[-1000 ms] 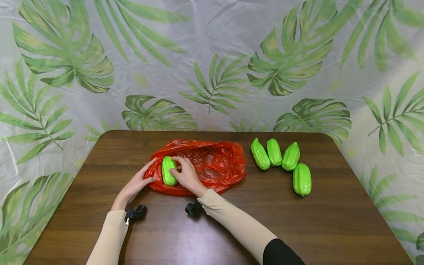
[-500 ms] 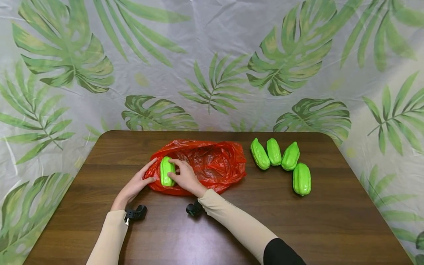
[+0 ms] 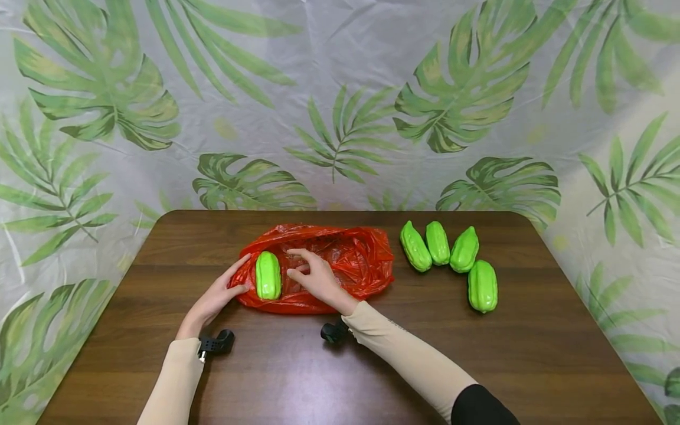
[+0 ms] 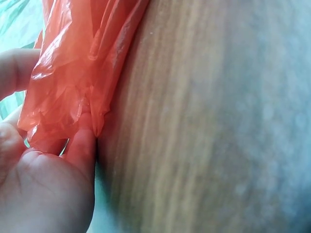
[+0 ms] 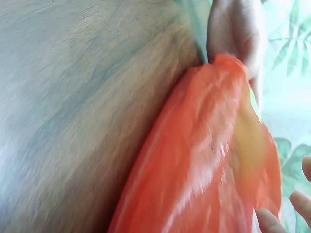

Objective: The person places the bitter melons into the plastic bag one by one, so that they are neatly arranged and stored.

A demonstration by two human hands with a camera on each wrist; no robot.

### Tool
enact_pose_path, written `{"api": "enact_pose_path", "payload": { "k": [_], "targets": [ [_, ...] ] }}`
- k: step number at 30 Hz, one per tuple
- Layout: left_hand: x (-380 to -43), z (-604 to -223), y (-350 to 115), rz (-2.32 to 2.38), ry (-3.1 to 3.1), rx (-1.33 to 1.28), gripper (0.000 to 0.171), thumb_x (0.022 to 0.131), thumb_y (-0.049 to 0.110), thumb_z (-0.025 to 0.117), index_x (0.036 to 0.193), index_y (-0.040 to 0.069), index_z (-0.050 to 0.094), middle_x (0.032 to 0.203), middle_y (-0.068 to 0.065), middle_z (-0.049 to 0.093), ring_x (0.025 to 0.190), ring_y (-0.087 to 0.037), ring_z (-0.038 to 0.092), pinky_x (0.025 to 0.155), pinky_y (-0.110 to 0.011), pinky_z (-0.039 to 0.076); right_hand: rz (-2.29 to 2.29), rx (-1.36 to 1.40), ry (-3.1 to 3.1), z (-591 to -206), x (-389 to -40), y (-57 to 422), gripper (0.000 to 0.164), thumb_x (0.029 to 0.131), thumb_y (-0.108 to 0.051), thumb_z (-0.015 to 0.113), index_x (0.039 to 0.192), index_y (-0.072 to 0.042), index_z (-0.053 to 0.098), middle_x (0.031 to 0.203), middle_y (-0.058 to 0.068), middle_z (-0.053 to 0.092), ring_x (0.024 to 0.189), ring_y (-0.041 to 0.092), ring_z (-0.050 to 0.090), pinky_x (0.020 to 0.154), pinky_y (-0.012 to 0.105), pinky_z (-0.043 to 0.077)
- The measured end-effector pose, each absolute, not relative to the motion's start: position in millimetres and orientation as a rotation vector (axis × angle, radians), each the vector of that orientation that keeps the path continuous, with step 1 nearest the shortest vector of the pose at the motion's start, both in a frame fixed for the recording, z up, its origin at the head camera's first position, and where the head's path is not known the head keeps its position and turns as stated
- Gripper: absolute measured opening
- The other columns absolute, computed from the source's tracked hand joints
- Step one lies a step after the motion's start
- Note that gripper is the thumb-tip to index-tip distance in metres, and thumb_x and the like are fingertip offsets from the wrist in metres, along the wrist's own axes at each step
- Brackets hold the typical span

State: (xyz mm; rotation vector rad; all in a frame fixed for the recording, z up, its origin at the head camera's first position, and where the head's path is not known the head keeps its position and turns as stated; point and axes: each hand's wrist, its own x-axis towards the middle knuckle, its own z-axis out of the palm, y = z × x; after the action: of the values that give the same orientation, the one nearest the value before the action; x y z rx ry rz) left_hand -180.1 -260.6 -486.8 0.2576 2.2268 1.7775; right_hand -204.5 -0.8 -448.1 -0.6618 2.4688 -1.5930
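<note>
A crumpled red plastic bag (image 3: 350, 262) lies with its mouth open upward. Inside its left end rests a bright green ribbed fruit (image 3: 268, 275), shaped much like a star fruit. My left hand (image 3: 212, 301) holds the bag's left end, thumb and fingers spread about it; in the left wrist view some fingers are behind red plastic (image 4: 73, 82). My right hand (image 3: 321, 280) hovers over the bag's opening, just right of the fruit and apart from it. Its fingers are loosely bent with nothing between them. The right wrist view shows its fingertips (image 5: 269, 221) beside the bag.
Several more green ribbed fruits (image 3: 464, 250) lie on the wooden table (image 3: 404, 354), right of the bag, one of them (image 3: 483, 287) nearer me. Behind the table's far edge hangs a leaf-patterned cloth (image 3: 361, 59). Each wrist carries a small black camera (image 3: 216, 342).
My right hand shifted the fruit slightly left inside the bag, then let go and moved right. The left hand has stayed at the bag's left end.
</note>
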Motion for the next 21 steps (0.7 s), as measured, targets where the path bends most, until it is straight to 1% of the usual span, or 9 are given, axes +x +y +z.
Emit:
{"api": "enact_pose_path", "payload": {
  "k": [7, 14, 19, 21],
  "targets": [
    [-179.5, -484.5, -258.7, 1.783, 2.227, 0.251, 0.07, 0.096, 0.007, 0.054, 0.154, 0.012, 0.016, 0.155, -0.025, 0.008, 0.139, -0.042, 0.014, 0.11, -0.056, 0.014, -1.642, -0.627, 2.438, -443.4, -205.7, 26.8, 0.04, 0.092, -0.008, 0.062, 0.132, -0.005, 0.055, 0.125, 0.021, 0.058, 0.098, 0.029, 0.064, 0.067, 0.031, 0.053],
    [-178.7, -483.4, -258.0, 1.772, 2.239, 0.258, 0.071, 0.096, 0.007, 0.054, 0.154, 0.01, 0.014, 0.155, -0.026, 0.007, 0.139, -0.042, 0.014, 0.109, -0.056, 0.014, -1.618, -0.584, 2.464, -437.3, -207.5, 52.0, 0.038, 0.094, -0.012, 0.061, 0.131, -0.006, 0.056, 0.122, 0.019, 0.059, 0.1, 0.027, 0.063, 0.075, 0.035, 0.053],
    [-179.3, -483.5, -257.8, 1.774, 2.239, 0.244, 0.071, 0.095, 0.007, 0.055, 0.154, 0.011, 0.015, 0.155, -0.025, 0.009, 0.138, -0.041, 0.015, 0.109, -0.055, 0.015, -1.633, -0.579, 2.488, -435.3, -208.8, 66.7, 0.036, 0.093, -0.01, 0.062, 0.129, -0.006, 0.058, 0.12, 0.019, 0.06, 0.1, 0.029, 0.062, 0.078, 0.038, 0.052],
    [-179.4, -483.4, -257.8, 1.769, 2.242, 0.253, 0.071, 0.095, 0.007, 0.054, 0.154, 0.01, 0.015, 0.155, -0.026, 0.008, 0.138, -0.042, 0.015, 0.109, -0.055, 0.015, -1.64, -0.583, 2.495, -434.9, -209.3, 72.0, 0.037, 0.093, -0.01, 0.062, 0.129, -0.007, 0.058, 0.12, 0.019, 0.06, 0.1, 0.029, 0.062, 0.08, 0.039, 0.052]
  ]
}}
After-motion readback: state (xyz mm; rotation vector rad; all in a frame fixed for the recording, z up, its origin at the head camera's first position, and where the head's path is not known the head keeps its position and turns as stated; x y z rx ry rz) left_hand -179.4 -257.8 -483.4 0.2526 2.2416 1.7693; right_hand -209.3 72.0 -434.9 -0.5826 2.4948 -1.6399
